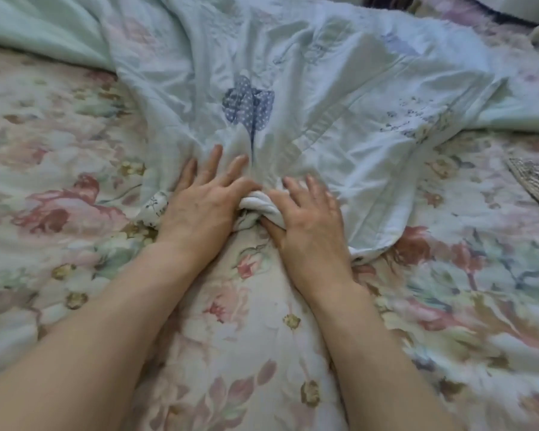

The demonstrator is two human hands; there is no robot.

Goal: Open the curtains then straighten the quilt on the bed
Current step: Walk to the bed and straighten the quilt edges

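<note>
Fingers [215, 160] of the left hand [199, 203] fan out straight and apart, pressing flat on the near edge of the pale blue quilt [293, 88]. Both bare forearms reach up from six o'clock, palms down, side by side. At one o'clock from it, the right hand [308, 219] has its thumb tucked under a bunched white fold and its fingers spread over the top, pinching that edge. Under the wrists lies the floral bedspread [75, 213]. Beyond, toward twelve o'clock, the quilt spreads rumpled, its dotted blue flower patch [248, 102] just past the fingertips.
</note>
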